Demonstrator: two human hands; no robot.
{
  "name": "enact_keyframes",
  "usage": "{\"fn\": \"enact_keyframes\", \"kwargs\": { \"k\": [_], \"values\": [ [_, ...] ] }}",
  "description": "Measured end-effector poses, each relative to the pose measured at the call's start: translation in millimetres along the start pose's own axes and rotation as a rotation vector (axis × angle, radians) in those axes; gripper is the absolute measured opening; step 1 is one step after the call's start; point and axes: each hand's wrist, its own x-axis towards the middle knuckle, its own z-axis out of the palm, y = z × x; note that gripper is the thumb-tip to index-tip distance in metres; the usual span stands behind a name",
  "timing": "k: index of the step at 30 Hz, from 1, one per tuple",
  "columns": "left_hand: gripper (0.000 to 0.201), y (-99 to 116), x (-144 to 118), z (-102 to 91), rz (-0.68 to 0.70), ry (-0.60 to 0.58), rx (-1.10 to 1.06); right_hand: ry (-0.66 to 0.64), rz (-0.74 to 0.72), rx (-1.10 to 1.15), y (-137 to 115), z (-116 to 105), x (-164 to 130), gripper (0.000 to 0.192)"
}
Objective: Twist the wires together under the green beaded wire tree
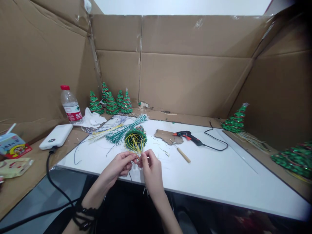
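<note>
A half-made beaded green tree (136, 138) lies on its side on the white board (219, 172), its yellow wires (135, 145) fanning toward me. My left hand (118, 166) and my right hand (151, 169) meet at the ends of those wires and pinch them between the fingertips. A few thin wire ends hang below my right hand, past the board's front edge.
A bundle of green and white beaded wires (122, 130) lies behind the tree. A glue gun (188, 136), a cardboard scrap (168, 136) and a wooden-handled awl (182, 154) lie to the right. Finished trees (110, 102), a bottle (70, 105), a power bank (56, 136) stand left.
</note>
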Motion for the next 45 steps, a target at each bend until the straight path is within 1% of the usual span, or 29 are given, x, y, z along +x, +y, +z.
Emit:
{"fn": "enact_keyframes", "kwargs": {
  "k": [2,5,9,13,19,24,30,34,38,41,45],
  "values": [
    [0.028,1,-1,-0.2,0.000,-0.007,-0.037,-0.008,0.021,0.039,2,0,0,0.026],
    [0.029,2,-2,-1.9,0.009,0.017,-0.072,0.000,0.044,0.054,4,0,0,0.027],
    [0.029,0,-1,-1.8,0.011,0.010,-0.053,-0.015,0.055,0.052,5,0,0,0.028],
    [0.030,-3,3,2.5,0.038,0.041,-0.044,-0.029,0.064,0.026,6,-1,0,0.028],
    [0.031,-4,5,6.3,0.052,-0.001,-0.094,-0.027,0.088,-0.025,8,-1,0,0.027],
    [0.032,-4,4,8.0,0.072,0.033,-0.103,-0.034,0.050,-0.085,7,-1,-2,0.026],
    [0.034,-6,6,10.3,0.083,0.093,-0.131,-0.049,0.024,-0.064,6,-2,-1,0.026],
    [0.032,-8,7,9.4,0.109,0.096,-0.122,-0.077,0.014,-0.030,5,-2,-1,0.025],
    [0.030,-11,9,7.9,0.144,0.101,-0.141,-0.114,0.030,0.063,7,0,-2,0.025],
    [0.028,-10,10,7.1,0.136,0.092,-0.142,-0.100,0.032,0.087,9,1,-1,0.026],
    [0.026,-8,9,4.5,0.108,0.051,-0.132,-0.084,0.003,0.050,8,-1,1,0.025]
  ]
}}
